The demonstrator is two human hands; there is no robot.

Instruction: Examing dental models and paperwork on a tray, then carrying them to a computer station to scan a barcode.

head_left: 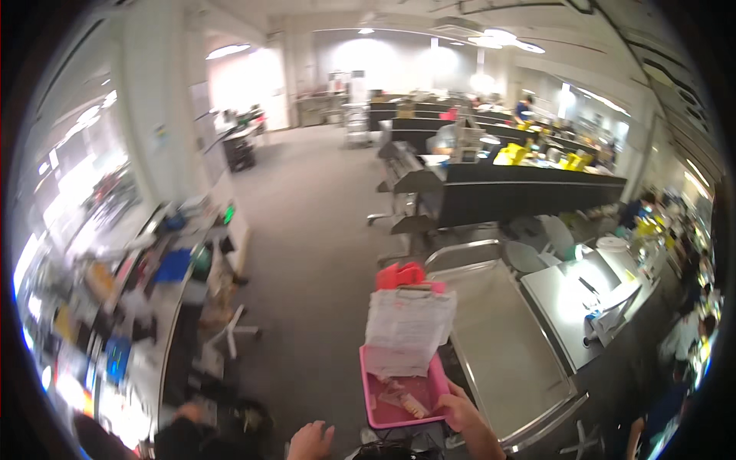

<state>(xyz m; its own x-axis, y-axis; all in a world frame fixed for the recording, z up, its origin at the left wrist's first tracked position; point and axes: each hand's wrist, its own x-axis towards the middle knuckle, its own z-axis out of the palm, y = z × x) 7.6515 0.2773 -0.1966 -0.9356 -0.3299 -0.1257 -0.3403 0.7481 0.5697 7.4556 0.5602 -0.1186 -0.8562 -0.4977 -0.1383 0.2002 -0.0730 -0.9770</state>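
A pink plastic tray point(369, 402) is in front of me at the lower middle. My right hand point(460, 412) grips its right rim near the close corner. White printed sheets point(409, 326), held by a clip at the top, lean over the tray's far part. Behind them shows a red object point(400, 274) whose kind I cannot make out. On the tray's floor lies a small clear plastic bag point(404, 397) with something pale in it. My left hand point(311, 441) is left of the tray, apart from it, fingers loosely bent and holding nothing.
A metal trolley point(502, 337) stands close on the right, beside a lit white table point(575, 295). Along the left runs a cluttered workbench point(165, 307) with a stool base point(232, 331). Dark-panelled benches point(529, 201) stand ahead. People point(682, 337) are at the far right.
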